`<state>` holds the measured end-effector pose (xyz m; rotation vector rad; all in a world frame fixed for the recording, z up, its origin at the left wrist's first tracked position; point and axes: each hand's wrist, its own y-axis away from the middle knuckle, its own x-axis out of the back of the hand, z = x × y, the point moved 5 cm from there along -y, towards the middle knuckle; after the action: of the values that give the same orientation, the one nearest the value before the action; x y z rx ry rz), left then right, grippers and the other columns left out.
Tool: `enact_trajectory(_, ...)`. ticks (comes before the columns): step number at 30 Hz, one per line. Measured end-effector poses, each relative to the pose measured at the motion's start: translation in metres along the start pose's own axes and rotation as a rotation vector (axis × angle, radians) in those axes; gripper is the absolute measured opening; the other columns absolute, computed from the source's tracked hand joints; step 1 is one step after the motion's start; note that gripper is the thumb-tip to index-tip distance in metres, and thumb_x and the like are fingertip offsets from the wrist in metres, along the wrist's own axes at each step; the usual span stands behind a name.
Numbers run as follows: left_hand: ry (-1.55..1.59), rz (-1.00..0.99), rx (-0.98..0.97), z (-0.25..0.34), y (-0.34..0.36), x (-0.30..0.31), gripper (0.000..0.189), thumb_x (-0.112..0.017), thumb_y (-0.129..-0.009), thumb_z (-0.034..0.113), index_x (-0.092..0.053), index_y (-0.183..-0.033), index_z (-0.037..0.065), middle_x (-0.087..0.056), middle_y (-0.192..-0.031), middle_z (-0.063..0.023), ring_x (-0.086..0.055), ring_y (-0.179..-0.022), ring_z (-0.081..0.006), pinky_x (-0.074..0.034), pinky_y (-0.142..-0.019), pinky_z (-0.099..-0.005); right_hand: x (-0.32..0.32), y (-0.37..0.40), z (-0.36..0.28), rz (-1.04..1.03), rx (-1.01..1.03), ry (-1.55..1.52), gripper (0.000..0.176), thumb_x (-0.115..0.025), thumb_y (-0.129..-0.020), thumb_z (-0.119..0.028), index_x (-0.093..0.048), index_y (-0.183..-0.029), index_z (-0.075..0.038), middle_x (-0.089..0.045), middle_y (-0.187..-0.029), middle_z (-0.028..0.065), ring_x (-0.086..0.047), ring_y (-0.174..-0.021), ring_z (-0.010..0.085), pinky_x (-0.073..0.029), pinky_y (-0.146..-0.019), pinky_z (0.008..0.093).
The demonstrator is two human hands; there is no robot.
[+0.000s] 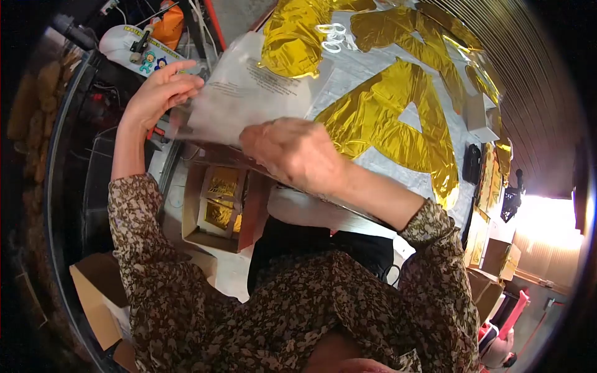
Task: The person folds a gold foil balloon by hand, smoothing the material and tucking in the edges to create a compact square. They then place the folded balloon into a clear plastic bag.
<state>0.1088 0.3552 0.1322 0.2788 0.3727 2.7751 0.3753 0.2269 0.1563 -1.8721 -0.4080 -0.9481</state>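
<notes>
A clear plastic bag (249, 93) with printed text lies at the table's near edge. My left hand (163, 92) pinches its left edge between thumb and fingers. My right hand (292, 152) presses down on the bag's near edge, knuckles up; whether it grips the bag is hidden. Just past the bag lie flat gold foil balloons, a large A-shaped gold foil balloon (388, 121) and another gold foil balloon (292, 37) at the far side.
An open cardboard box (221, 208) holding folded gold foil sits below the table edge. A white box (482, 118) and a black object (472, 163) rest on the table's right. More cardboard boxes (497, 258) stand right; tools and clutter (146, 46) far left.
</notes>
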Motion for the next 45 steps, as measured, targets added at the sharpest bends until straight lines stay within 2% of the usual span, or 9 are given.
enact_trajectory(7,-0.047,-0.027,-0.030,-0.006,-0.012,-0.004,0.053,-0.070,-0.096,0.018,-0.051,-0.143,0.002,-0.073,-0.108,-0.0052,-0.065,-0.089,-0.0070,-0.051,-0.080,-0.0196,0.003,0.020,-0.017,0.005,0.073,0.018,0.025,-0.074,-0.080,-0.009,-0.074,-0.104,-0.002,-0.076,-0.108,0.0100,-0.074,-0.087,0.0236,-0.062,-0.077,0.0355)
enact_trajectory(12,-0.215,-0.011,-0.119,-0.001,-0.014,-0.012,0.059,-0.075,-0.092,0.021,-0.053,-0.141,-0.002,-0.068,-0.092,-0.0002,-0.061,-0.082,-0.0048,-0.046,-0.070,-0.0184,0.029,0.049,0.048,-0.058,-0.521,-0.047,0.052,-0.061,-0.080,0.011,-0.067,-0.129,-0.003,-0.071,-0.122,0.0205,-0.072,-0.104,0.0360,-0.060,-0.088,0.0390)
enact_trajectory(14,-0.276,-0.070,-0.066,-0.011,-0.025,-0.002,0.055,-0.067,-0.098,0.020,-0.049,-0.148,0.006,-0.072,-0.118,-0.0052,-0.063,-0.090,-0.0054,-0.052,-0.079,-0.0194,0.029,0.052,0.057,-0.046,-0.457,-0.017,0.054,-0.060,-0.082,0.011,-0.065,-0.133,-0.005,-0.068,-0.127,0.0197,-0.068,-0.113,0.0363,-0.056,-0.095,0.0409)
enact_trajectory(19,-0.287,-0.029,-0.080,-0.014,-0.038,-0.002,0.062,-0.070,-0.092,0.012,-0.045,-0.146,-0.005,-0.071,-0.107,-0.0085,-0.062,-0.078,-0.0077,-0.048,-0.063,-0.0223,0.006,0.062,0.058,-0.182,-0.314,0.122,0.057,-0.059,-0.090,0.007,-0.057,-0.143,-0.011,-0.059,-0.145,0.0113,-0.049,-0.141,0.0371,-0.032,-0.120,0.0549)
enact_trajectory(29,-0.353,0.015,-0.101,0.001,-0.090,-0.012,0.065,-0.071,-0.086,0.008,-0.044,-0.142,-0.010,-0.066,-0.089,-0.0067,-0.063,-0.072,-0.0096,-0.047,-0.060,-0.0211,-0.002,0.061,0.076,-0.170,-0.386,0.105,0.054,-0.061,-0.093,0.001,-0.055,-0.145,-0.013,-0.053,-0.152,0.0125,-0.043,-0.145,0.0390,-0.031,-0.120,0.0576)
enact_trajectory(33,-0.531,0.198,-0.076,0.000,-0.100,-0.018,0.066,-0.078,-0.083,0.017,-0.051,-0.139,-0.006,-0.065,-0.112,-0.0155,-0.072,-0.081,-0.0181,-0.056,-0.070,-0.0305,-0.006,0.063,0.085,-0.126,-0.435,0.202,0.054,-0.064,-0.097,-0.013,-0.049,-0.149,-0.008,-0.046,-0.153,0.0227,-0.041,-0.144,0.0431,-0.031,-0.119,0.0558)
enact_trajectory(36,-1.083,0.329,-0.257,0.022,-0.083,-0.035,0.069,-0.080,-0.078,0.044,-0.063,-0.133,0.006,-0.058,-0.135,-0.0238,-0.060,-0.123,-0.0389,-0.048,-0.105,-0.0456,-0.006,0.063,0.104,-0.075,-0.523,0.317,0.062,-0.064,-0.100,-0.028,-0.042,-0.152,-0.002,-0.043,-0.154,0.0292,-0.040,-0.143,0.0458,-0.030,-0.119,0.0563)
enact_trajectory(42,-1.012,0.364,-0.539,0.015,-0.110,-0.036,0.086,-0.071,-0.086,0.060,-0.044,-0.156,0.018,-0.044,-0.155,-0.0255,-0.038,-0.147,-0.0424,-0.035,-0.119,-0.0481,-0.016,0.067,0.149,-0.108,-0.616,0.377,0.075,-0.057,-0.103,-0.046,-0.034,-0.154,0.003,-0.042,-0.152,0.0330,-0.040,-0.143,0.0467,-0.028,-0.118,0.0578)
enact_trajectory(45,-0.759,0.304,-0.436,-0.004,-0.143,-0.032,0.093,-0.067,-0.088,0.061,-0.032,-0.161,0.016,-0.035,-0.161,-0.0265,-0.032,-0.151,-0.0406,-0.030,-0.122,-0.0457,-0.013,0.061,0.153,-0.074,-0.603,0.343,0.075,-0.058,-0.102,-0.046,-0.035,-0.153,0.004,-0.045,-0.150,0.0313,-0.042,-0.142,0.0459,-0.028,-0.119,0.0573)
